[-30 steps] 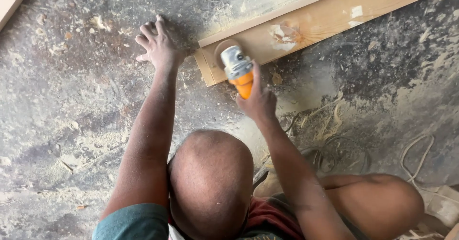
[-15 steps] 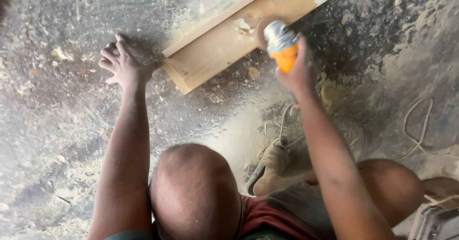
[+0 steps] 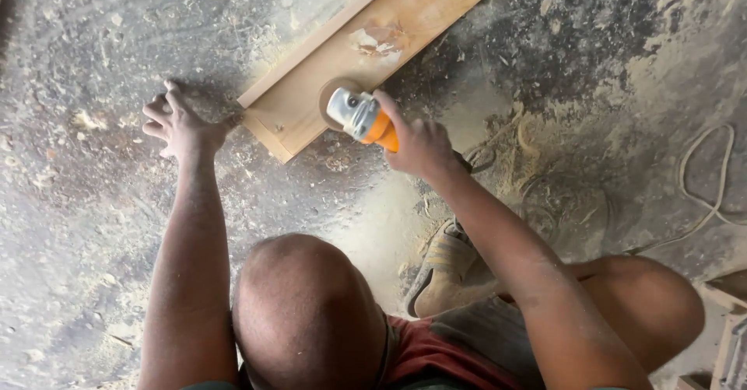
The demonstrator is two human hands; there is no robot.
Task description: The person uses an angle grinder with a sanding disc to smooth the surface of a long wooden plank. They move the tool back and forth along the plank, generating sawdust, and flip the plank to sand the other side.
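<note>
Orange grinder (image 3: 364,119) on wooden plank (image 3: 366,55)

One cam only — head view, looking straight down from above the person's crown onto the dusty floor (image 3: 93,227). Fairly near: arms fill the lower frame, plank (image 3: 373,55) runs off the top edge. No 2nd view to overlap.

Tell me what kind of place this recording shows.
Probably a woodworking or carpentry site, worked at floor level. The right hand holds an orange power sander on a wooden board lying on a sawdust-strewn concrete floor; the left hand rests on that floor.
</note>
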